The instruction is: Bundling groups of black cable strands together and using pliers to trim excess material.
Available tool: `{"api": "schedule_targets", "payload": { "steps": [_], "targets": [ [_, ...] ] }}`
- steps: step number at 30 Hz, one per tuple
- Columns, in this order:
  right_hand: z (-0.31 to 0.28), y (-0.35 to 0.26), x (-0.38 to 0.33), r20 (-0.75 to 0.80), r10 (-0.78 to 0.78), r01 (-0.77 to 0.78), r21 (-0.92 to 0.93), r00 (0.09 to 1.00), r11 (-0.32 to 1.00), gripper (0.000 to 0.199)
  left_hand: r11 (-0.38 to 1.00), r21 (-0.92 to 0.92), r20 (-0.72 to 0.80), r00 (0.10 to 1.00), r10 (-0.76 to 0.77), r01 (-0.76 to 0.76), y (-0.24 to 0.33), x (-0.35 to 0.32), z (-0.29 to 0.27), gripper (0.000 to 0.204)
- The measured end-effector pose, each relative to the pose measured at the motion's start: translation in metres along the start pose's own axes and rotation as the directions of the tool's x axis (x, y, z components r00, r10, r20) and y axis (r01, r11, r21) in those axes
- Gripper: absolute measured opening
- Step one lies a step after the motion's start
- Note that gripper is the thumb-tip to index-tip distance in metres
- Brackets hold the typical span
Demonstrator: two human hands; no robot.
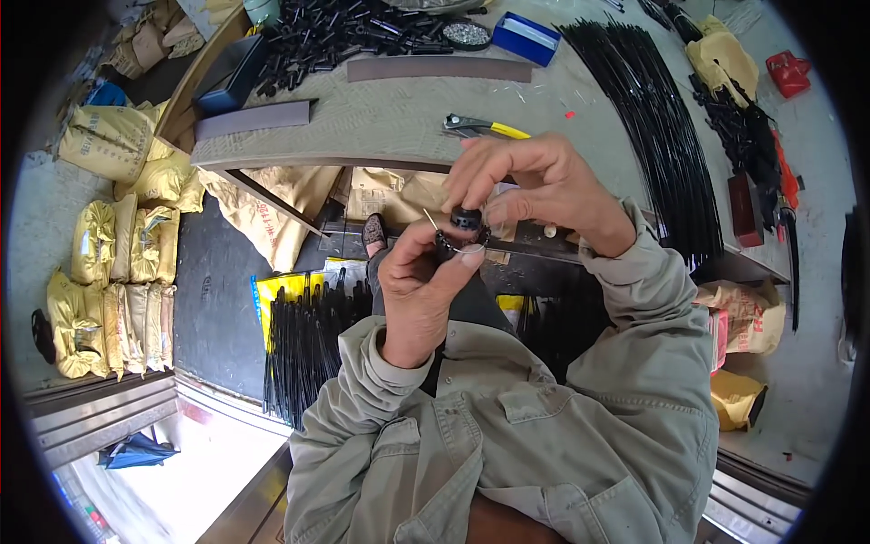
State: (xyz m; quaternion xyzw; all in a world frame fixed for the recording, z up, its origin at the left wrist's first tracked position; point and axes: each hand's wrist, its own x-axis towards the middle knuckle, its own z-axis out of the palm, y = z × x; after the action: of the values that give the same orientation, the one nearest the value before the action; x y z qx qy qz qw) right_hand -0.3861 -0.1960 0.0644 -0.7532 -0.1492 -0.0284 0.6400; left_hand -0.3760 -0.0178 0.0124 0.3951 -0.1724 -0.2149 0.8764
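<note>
While workbench (399, 118) fills far half of scene, long black rod bundle (662, 127) is laid along its right. Yellow-handled pliers (478, 127) are set near bench edge. Small black part (466, 218) is pinched between left hand (419, 286) and right hand (535, 186), fingers narrowly closed around it, centre, near chest.

Even daylight, soft shadows, no real glare. Heavy fisheye: black corners, straight edges bowed near the rim. Centre was sharp, periphery slightly soft.

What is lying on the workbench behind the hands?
On the workbench: yellow-handled pliers, a pile of small black parts, a blue box, long black rods. The hands cover whatever lies directly beneath them.
</note>
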Motion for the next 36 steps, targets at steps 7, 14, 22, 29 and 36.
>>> {"api": "schedule_targets", "payload": {
  "steps": [7,14,22,29,36],
  "targets": [
    [0.001,-0.002,-0.001,0.045,-0.102,0.107,-0.116,0.994,0.987,0.019,1.0,-0.021,-0.019,1.0,-0.013,0.012,-0.002,-0.001,0.0,0.021],
    [0.031,-0.018,-0.008,-0.008,-0.382,0.234,-0.779,0.924,0.582,0.024,0.991,-0.127,0.024,0.999,-0.047,0.049,-0.002,-0.001,-0.013,0.025],
    [0.048,-0.002,-0.02,-0.141,-0.475,0.223,-0.744,0.869,0.63,0.022,0.992,-0.122,0.063,0.998,-0.011,0.019,-0.003,-0.004,-0.023,0.029],
    [0.056,0.008,-0.017,-0.158,-0.6,0.274,-0.779,0.784,0.564,0.023,0.995,-0.082,0.029,0.998,0.057,-0.055,0.0,-0.003,-0.024,0.034],
    [0.064,0.019,-0.014,-0.253,-0.584,0.29,-0.677,0.772,0.676,0.023,0.996,-0.085,-0.002,1.0,0.01,-0.01,0.008,-0.001,-0.027,0.033]
  ]
}}
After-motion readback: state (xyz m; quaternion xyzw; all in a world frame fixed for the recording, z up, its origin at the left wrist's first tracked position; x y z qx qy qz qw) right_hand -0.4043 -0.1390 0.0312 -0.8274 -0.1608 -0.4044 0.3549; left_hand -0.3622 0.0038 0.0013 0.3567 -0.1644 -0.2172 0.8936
